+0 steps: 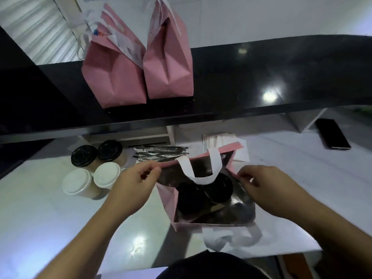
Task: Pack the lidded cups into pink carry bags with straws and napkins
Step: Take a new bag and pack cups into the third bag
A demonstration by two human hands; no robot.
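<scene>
Left forearm: bare, runs from the near left edge up toward the scene's middle.
Left hand (133, 185): palm down, fingers curled, thumb and fingertips (155, 169) pinched together at its far right side — closed on a thin edge.
Right forearm: bare, comes in from the near right, angled up and left.
Right hand (268, 188): back up, knuckles bent, fingertips (242, 175) pinched at its left — level with the other hand, well apart.

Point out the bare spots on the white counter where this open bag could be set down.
Free: the wide white counter right of the open pink bag, up to the phone; also the near-left stretch below the four cups. Crowded: behind the bag, where the straws and napkins lie.
</scene>
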